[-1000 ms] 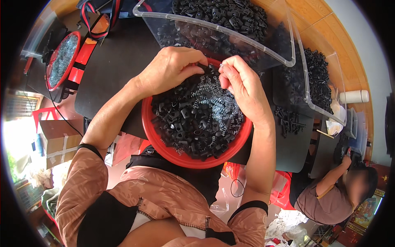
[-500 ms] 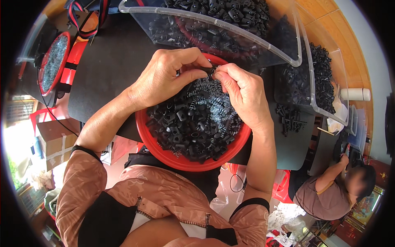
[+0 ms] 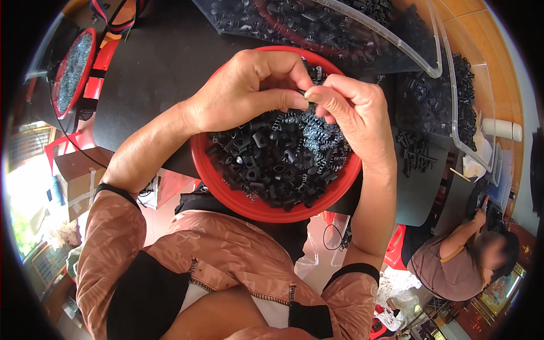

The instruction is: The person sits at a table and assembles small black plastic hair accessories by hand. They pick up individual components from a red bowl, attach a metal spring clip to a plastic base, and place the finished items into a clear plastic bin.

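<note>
My left hand point(image 3: 241, 93) is above a red basin point(image 3: 266, 214), thumb and fingers closed on a small black plastic piece, mostly hidden by the fingertips. Meeting it from the right, my right hand point(image 3: 360, 116) pinches at the same spot; whatever its fingertips hold is too small and covered to make out. Below both hands, the basin holds many small black plastic parts point(image 3: 263, 164), some with holes through them, like cord-lock pieces. A heap of small metal coil springs point(image 3: 323, 139) lies on its right side, with a few scattered among the black parts.
Beyond the basin stands a clear plastic bin point(image 3: 391, 45) full of black parts, with another clear bin point(image 3: 456, 133) on the right. Loose black pieces point(image 3: 418, 153) lie on the dark table. A second red basin point(image 3: 73, 73) of springs sits far left. Another person point(image 3: 459, 255) is at lower right.
My hands appear slightly farther right over the basin, fingertips still together. The whole view has shifted, so the basin and bins sit higher and more to the right.
</note>
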### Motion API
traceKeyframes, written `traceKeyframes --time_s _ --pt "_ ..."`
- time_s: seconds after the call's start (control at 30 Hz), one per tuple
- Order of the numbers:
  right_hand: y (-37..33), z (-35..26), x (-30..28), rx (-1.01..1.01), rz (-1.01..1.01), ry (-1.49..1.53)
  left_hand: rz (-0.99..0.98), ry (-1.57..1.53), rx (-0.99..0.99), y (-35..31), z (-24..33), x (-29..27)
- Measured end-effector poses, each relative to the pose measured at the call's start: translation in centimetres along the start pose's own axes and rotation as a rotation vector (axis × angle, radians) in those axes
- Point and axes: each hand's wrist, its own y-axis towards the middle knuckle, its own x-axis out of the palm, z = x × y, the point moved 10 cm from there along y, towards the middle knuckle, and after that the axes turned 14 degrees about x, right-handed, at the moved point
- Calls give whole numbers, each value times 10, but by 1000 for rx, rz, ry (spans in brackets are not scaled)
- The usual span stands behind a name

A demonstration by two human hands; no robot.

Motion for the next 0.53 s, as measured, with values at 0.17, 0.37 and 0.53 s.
traceKeyframes --time_s 0.17,0.37,0.53 --pt "3 3 -8 -47 45 95 -18 -237 -67 2 -5 7" --pt "-4 -13 -14 -230 205 179 7 -241 -79 2 -8 4" --pt "-10 -21 -17 -345 275 73 64 -349 -80 1 -12 1"
